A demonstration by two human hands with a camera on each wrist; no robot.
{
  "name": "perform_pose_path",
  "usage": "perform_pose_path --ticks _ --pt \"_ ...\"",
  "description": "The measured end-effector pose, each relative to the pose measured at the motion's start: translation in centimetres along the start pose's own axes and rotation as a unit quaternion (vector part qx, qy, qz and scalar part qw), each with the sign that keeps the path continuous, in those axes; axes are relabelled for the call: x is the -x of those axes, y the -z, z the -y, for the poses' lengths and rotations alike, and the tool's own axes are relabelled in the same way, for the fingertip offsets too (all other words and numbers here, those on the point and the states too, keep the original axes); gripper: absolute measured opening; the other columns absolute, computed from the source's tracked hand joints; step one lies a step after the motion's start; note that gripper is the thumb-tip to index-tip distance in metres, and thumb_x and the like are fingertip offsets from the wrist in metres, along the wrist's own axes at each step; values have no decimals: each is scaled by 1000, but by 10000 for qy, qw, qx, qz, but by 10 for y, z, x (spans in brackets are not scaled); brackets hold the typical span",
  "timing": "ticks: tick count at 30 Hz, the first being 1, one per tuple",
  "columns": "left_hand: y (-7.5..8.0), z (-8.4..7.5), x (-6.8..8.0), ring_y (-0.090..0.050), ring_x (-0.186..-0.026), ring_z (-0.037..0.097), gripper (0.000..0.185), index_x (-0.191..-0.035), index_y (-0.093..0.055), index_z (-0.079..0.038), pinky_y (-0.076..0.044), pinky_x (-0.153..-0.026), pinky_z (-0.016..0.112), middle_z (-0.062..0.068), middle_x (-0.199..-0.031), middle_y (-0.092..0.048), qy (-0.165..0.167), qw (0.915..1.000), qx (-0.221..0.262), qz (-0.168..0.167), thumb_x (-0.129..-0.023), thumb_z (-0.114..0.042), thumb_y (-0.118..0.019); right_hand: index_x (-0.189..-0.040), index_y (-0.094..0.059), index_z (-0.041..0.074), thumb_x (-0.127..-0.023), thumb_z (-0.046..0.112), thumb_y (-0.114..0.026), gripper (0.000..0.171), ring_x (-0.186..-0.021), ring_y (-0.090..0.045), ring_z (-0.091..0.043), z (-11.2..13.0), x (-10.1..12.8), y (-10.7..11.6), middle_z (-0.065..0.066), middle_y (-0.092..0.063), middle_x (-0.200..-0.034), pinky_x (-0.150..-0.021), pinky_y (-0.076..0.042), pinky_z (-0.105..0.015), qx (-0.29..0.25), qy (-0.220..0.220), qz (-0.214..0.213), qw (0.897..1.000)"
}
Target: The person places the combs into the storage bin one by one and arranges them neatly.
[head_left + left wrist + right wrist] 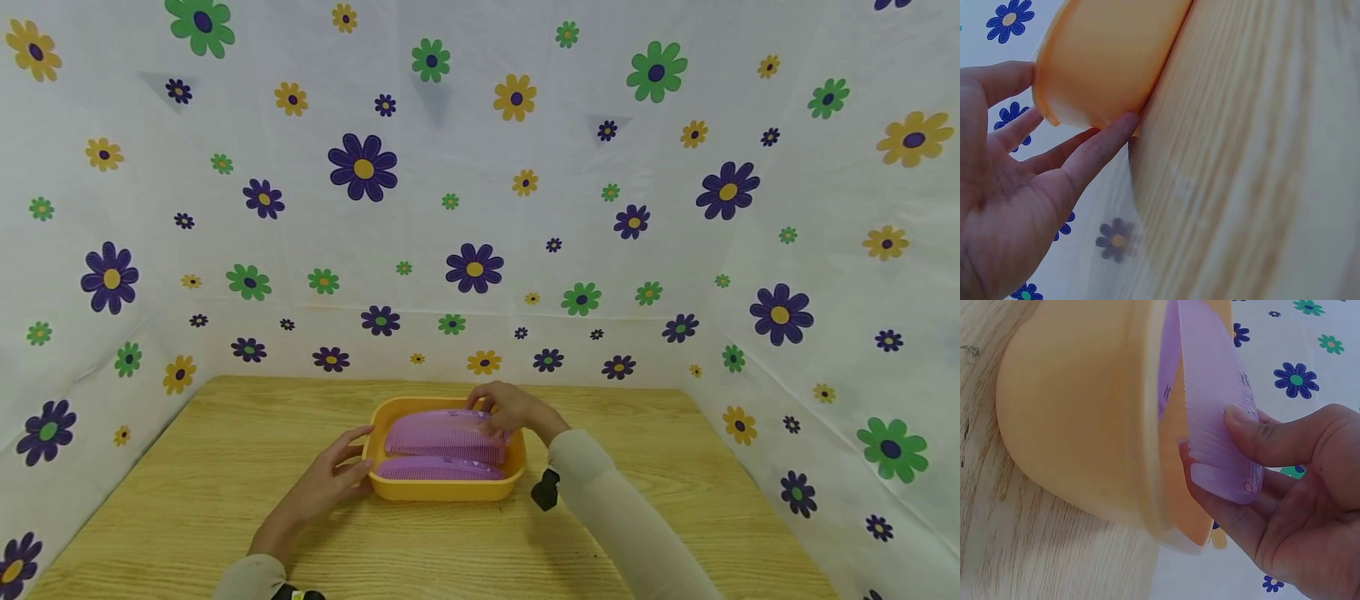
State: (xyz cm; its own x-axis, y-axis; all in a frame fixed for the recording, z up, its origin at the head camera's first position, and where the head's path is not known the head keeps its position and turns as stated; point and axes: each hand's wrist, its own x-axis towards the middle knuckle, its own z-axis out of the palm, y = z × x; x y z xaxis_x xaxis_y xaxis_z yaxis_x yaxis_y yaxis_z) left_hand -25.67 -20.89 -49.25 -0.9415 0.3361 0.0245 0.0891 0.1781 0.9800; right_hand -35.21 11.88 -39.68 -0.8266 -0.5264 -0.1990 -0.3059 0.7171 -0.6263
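Observation:
A yellow plastic tub (442, 490) stands on the wooden table with two purple combs inside it. My right hand (513, 408) pinches the right end of the farther comb (435, 429), thumb on one face and fingers behind it. In the right wrist view that comb (1213, 381) rises past the tub's rim, tilted. The nearer comb (438, 469) lies along the tub's front wall, its lower part hidden by the rim. My left hand (333, 471) touches the tub's left end with spread, fairly straight fingers; its fingertips (1127, 122) meet the outer wall and rim.
The wooden table (390, 550) reaches back to a white sheet (420, 225) printed with purple, green and yellow flowers, which also hangs at both sides. A black object (546, 490) sits at the right wrist.

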Motion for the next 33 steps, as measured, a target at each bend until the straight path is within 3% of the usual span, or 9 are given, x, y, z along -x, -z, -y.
perform_pose_path --ticks 3,12,19,33 --pt "0 0 0 -53 -137 48 62 -163 -25 -13 -62 -97 41 37 -156 -35 -13 10000 10 7 -109 -22 -54 -123 -69 13 -92 1 -73 34 -83 -65 -22 0 -2 -1 -18 -66 -122 -66 -64 -29 -5 -111 29 9999" --pt "0 1 0 -53 -136 48 62 -162 -25 -11 -62 -97 41 38 -156 -35 -36 10000 19 37 -109 -21 -53 -116 -72 18 -89 4 -75 31 -97 -63 -25 -1 -8 -3 -12 -69 -116 -90 -64 -41 381 -347 -79 9986" --pt "0 1 0 -53 -136 48 62 -163 -23 -10 -62 -97 40 38 -155 -35 -56 9999 40 80 -109 -21 -53 -114 -73 14 -88 2 -74 29 -102 -64 -26 0 -12 -4 -12 -72 -117 -94 -62 -42 685 -354 -160 9969" --pt "-1 -3 2 -53 -137 47 62 -163 -24 -12 -62 -98 41 37 -156 -35 43 10000 13 12 -109 -21 -53 -107 -70 12 -94 -2 -69 19 -98 -62 -24 -7 -19 -14 -9 -69 -112 -97 -62 -42 574 -174 3 9982"
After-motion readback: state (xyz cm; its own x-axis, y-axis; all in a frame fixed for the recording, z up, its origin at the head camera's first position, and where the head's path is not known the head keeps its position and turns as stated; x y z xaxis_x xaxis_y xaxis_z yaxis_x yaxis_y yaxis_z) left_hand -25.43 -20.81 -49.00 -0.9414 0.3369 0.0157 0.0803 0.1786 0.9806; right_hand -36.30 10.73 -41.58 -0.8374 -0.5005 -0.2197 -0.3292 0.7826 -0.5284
